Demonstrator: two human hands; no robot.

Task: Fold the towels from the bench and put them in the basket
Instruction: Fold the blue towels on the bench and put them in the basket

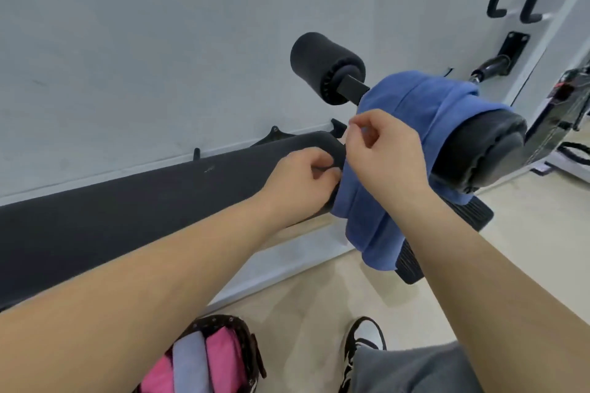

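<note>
Basket [252,348] holds folded towels [204,364] — apparently three.

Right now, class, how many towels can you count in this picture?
4. A blue towel hangs over the bench's roller pad. Two pink towels and a lavender towel sit folded in the basket. The arm may hide others.

I see both forearms bare with no sleeves, the left hand [300,179] and right hand [388,153] ungloved, grey shorts [412,370], and one black-and-white laced sneaker [362,344].
</note>
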